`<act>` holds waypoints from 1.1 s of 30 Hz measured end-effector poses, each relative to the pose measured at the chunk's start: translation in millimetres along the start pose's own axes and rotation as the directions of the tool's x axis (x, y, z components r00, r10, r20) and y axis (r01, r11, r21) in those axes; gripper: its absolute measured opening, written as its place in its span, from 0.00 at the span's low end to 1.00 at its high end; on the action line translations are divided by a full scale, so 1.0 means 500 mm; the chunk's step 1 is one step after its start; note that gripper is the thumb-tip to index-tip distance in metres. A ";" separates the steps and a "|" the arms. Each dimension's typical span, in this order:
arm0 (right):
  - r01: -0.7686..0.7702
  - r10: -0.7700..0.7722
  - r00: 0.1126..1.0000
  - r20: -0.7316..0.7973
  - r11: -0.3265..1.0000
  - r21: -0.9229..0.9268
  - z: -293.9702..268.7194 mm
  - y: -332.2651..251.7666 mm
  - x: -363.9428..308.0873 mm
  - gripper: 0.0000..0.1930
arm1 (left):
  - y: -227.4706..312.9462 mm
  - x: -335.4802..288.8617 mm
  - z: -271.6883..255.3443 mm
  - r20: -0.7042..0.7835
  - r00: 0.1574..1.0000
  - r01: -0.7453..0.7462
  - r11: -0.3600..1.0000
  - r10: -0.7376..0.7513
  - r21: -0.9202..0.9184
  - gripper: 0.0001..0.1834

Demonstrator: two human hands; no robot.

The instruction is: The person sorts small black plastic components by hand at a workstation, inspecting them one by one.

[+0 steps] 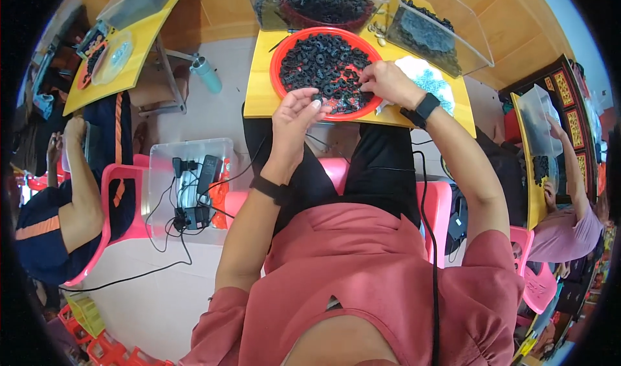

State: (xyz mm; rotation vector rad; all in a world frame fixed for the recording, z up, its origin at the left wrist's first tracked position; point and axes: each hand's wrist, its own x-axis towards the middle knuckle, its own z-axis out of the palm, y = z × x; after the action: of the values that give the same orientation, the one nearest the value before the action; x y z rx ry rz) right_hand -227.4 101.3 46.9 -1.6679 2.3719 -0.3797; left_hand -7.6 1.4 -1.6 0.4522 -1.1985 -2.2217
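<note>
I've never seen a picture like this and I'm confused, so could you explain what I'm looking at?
There is no machine, just a person working bare-handed. This one picture comes from a wide fisheye camera on the person's head, looking down, so straight edges bend. On the yellow table sits a round red tray of small black ring-like pieces, with clear bins behind it and a white patterned cloth-like thing to the right. The left hand pinches what looks like one black piece. The right hand reaches into the tray; whether it holds a piece is hard to tell.
</note>
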 end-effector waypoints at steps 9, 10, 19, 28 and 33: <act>0.005 0.023 0.994 -0.108 0.968 0.250 0.001 -0.007 -0.014 0.07 | 0.003 -0.005 0.003 -0.015 1.000 -0.006 1.000 0.006 0.021 0.10; -0.009 0.053 0.994 -0.100 0.919 0.394 -0.001 -0.021 -0.020 0.08 | 0.002 -0.006 0.002 -0.013 1.000 0.005 1.000 -0.005 0.026 0.09; 0.254 -0.167 0.956 -0.243 0.884 0.393 0.001 -0.147 -0.033 0.07 | -0.001 -0.005 0.010 0.042 0.999 -0.028 0.994 0.024 0.109 0.11; 0.331 -0.227 0.915 -0.335 0.895 0.299 0.013 -0.172 -0.032 0.11 | -0.005 -0.004 0.012 0.023 0.997 -0.078 0.993 0.076 0.085 0.05; 0.118 -0.110 0.993 -0.041 0.919 0.377 0.015 -0.160 -0.023 0.16 | 0.001 -0.011 0.022 0.015 0.955 -0.270 0.849 0.295 0.454 0.04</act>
State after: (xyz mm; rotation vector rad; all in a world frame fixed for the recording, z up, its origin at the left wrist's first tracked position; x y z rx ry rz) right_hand -150.3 85.7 66.8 -1.6211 2.0481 -0.8204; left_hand -9.0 11.6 5.1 0.4758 -1.6434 -1.6637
